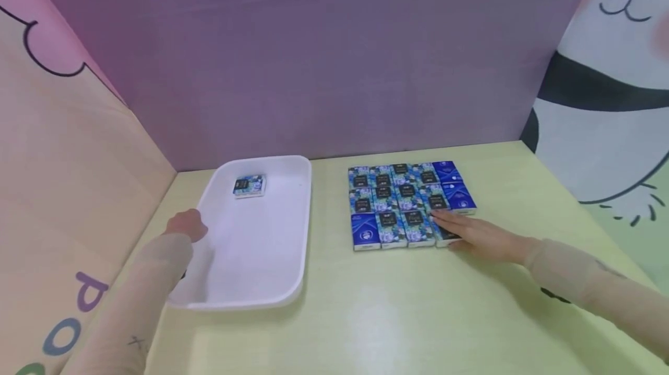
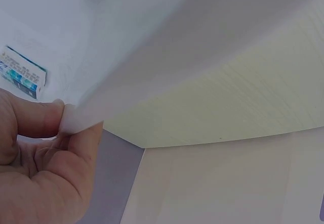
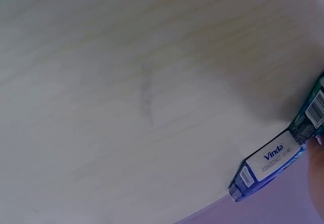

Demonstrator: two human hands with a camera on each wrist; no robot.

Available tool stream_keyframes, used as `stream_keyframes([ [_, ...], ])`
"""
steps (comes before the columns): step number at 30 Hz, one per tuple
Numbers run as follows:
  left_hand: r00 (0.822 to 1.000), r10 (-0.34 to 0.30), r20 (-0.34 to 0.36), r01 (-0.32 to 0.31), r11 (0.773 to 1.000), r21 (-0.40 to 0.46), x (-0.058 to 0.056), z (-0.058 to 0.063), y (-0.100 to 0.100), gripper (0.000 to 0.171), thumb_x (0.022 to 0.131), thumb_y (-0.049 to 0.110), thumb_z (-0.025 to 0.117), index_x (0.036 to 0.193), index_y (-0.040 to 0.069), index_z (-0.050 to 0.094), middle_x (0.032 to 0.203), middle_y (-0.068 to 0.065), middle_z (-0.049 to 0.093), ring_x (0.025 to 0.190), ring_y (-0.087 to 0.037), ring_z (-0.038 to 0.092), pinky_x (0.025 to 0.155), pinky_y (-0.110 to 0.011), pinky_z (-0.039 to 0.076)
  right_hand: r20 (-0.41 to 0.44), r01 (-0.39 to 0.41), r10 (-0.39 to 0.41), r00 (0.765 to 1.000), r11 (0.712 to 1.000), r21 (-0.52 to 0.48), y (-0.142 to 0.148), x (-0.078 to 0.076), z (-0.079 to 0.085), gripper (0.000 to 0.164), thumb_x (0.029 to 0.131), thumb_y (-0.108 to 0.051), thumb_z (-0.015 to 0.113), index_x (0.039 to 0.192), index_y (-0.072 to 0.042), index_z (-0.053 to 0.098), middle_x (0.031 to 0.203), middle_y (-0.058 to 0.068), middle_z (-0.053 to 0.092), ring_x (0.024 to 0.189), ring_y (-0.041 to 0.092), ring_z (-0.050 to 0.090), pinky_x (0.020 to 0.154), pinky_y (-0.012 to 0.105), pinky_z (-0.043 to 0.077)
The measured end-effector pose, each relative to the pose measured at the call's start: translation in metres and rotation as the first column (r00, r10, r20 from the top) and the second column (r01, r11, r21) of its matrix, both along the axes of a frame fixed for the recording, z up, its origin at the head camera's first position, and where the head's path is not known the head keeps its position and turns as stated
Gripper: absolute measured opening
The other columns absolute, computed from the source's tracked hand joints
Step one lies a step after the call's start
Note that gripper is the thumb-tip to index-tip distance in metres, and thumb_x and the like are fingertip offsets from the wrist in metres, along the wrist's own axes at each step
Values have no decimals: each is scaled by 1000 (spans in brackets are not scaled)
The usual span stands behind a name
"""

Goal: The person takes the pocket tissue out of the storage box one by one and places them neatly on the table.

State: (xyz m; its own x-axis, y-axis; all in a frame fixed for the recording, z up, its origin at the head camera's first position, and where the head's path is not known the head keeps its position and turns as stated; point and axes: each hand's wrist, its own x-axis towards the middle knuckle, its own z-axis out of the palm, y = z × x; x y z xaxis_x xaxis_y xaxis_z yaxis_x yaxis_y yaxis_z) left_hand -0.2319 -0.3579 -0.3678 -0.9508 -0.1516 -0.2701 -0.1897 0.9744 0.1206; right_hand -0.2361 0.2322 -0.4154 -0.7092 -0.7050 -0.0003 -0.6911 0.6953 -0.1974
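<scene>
My left hand (image 1: pixel 187 225) is at the left rim of a white plastic tray (image 1: pixel 251 247), and in the left wrist view its thumb and fingers pinch the rim. Inside the tray, toward the back, lies one floral tissue pack (image 1: pixel 250 186). To the right, several tissue packs (image 1: pixel 388 225) lie flat in close rows, most floral with dark labels, a few plain blue. Across the front right floral pack (image 1: pixel 444 235) rests my right hand (image 1: pixel 483 238), fingers extended over its top and thumb by its near edge. The right wrist view shows a blue Vinda pack (image 3: pixel 271 161) beside it.
All of this stands on a pale wood-grain table (image 1: pixel 334 317). A purple panel (image 1: pixel 334 61) rises at the table's back edge. Printed panels flank both sides, with a panda (image 1: pixel 601 85) on the right.
</scene>
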Motion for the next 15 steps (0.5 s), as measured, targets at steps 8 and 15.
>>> stream_keyframes([
  [8, 1000, -22, -22, 22, 1000, -9, 3, 2, 0, 27, 79, 10, 46, 88, -15, 52, 75, -24, 57, 69, -34, 57, 66, -44, 50, -13, 16, -16, 1000, 1000, 10, -5, -2, 0, 61, 87, -22, 60, 139, -4, 36, 144, 16, 35, 129, 38, 36, 101, 48, 35],
  [15, 998, -47, -29, 46, 999, -20, 2, 3, 1, 27, 78, 11, 46, 87, -14, 52, 75, -24, 57, 68, -34, 57, 65, -45, 49, -48, 11, -10, 999, 1000, 6, -4, -3, -2, 60, 85, -22, 62, 138, -3, 38, 143, 16, 37, 127, 39, 38, 99, 50, 37],
])
